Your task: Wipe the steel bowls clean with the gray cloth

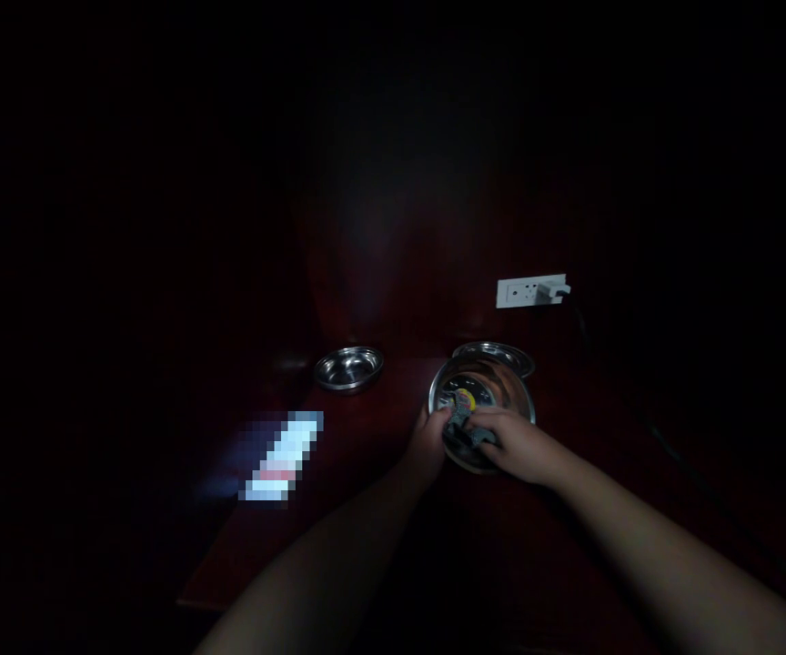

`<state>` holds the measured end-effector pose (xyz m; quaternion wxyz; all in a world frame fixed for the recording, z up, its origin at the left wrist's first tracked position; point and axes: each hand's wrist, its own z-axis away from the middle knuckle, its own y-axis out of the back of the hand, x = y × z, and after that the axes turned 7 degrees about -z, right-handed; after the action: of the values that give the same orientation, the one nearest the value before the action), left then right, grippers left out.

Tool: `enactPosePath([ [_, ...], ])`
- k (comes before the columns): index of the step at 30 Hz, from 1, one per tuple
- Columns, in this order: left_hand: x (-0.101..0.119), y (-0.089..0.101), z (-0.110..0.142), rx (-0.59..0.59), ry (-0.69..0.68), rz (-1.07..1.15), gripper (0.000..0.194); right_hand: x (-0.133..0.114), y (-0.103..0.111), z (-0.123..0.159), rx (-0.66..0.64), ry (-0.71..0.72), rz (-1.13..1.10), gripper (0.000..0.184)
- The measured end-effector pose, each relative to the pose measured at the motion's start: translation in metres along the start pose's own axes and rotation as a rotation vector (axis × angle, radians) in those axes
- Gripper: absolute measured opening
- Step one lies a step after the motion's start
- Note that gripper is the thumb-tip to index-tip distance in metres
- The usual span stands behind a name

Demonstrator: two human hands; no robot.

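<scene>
A shiny steel bowl [512, 389] is tilted with its opening toward me, and a round yellow sticker [470, 398] shows inside it. My left hand [428, 444] grips the bowl's near left rim, its thumb over the edge and the other fingers hidden behind. A dark grey cloth [459, 414] lies bunched against the inside of the bowl. Closed around part of this cloth, my right hand [514, 444] reaches over the near right rim. Behind the bowl, another steel dish [495, 347] is partly hidden.
On the dark red table [379, 428], a shallow steel dish [350, 368] stands at the back left. Left of my arms is a bright, pixelated rectangle [284, 459]. A white wall socket [519, 292] holds a plug with a cable at the right. Everything around is very dark.
</scene>
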<state>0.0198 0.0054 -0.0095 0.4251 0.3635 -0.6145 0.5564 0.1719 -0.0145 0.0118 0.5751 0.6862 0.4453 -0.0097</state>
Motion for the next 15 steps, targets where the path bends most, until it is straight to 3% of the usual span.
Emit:
enactPosePath([
  [7,0.0049,-0.0025,0.0046,-0.016,-0.047,-0.063,0.04,0.0005,0.0008,0.0011,0.019,-0.033,0.06,0.017],
  [15,-0.0039,0.0036,-0.0002,0.019,-0.11,-0.172,0.037,-0.0073,-0.0036,0.0009,-0.014,0.012,-0.128,0.016],
])
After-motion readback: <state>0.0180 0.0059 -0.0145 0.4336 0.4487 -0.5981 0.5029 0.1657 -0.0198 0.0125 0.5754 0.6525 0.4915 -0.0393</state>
